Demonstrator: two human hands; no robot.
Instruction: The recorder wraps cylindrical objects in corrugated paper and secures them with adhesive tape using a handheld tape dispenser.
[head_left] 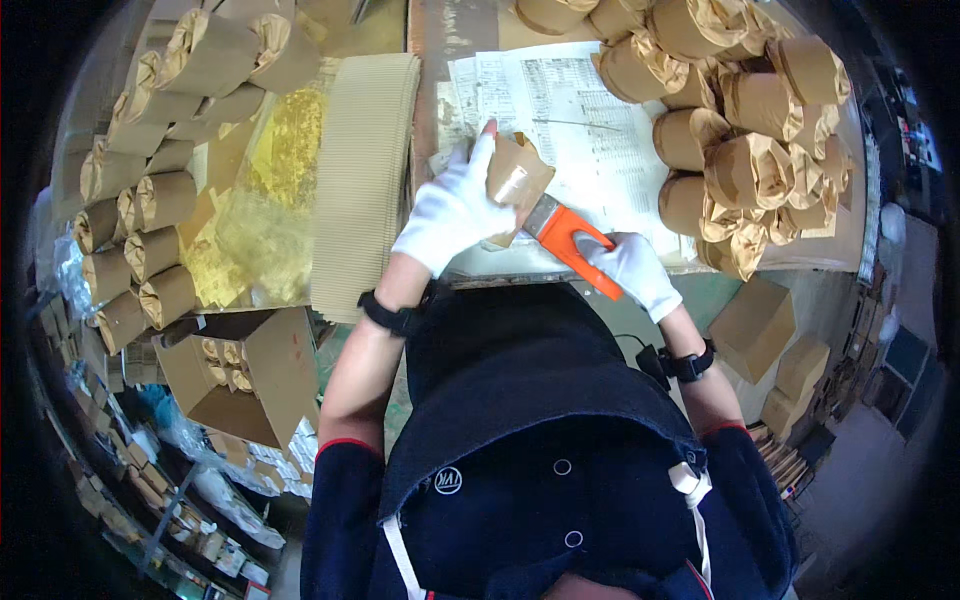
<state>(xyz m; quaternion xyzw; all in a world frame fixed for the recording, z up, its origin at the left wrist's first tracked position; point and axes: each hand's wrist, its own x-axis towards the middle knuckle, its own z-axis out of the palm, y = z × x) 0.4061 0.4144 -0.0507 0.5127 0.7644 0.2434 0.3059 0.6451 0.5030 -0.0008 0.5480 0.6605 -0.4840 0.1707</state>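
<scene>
My left hand (455, 205), in a white glove with a bare fingertip showing, grips a brown paper-wrapped packet (518, 185) above the table's front part. The packet is tilted and a flap of paper stands up at its far end. My right hand (637, 268), also gloved, is closed round the orange handle of a flat tool (575, 248). Its metal end (541, 214) meets the near right side of the packet; whether it is a brush or a scraper is hidden. Printed paper sheets (590, 125) lie under both hands.
Many wrapped paper packets (755, 170) are piled at the right, and more (165, 200) stand stacked at the far left. Ribbed cardboard strips (365, 180) lie beside a yellow-stained surface (285, 160). Below the table's left edge sits an open carton (262, 370) with packets inside.
</scene>
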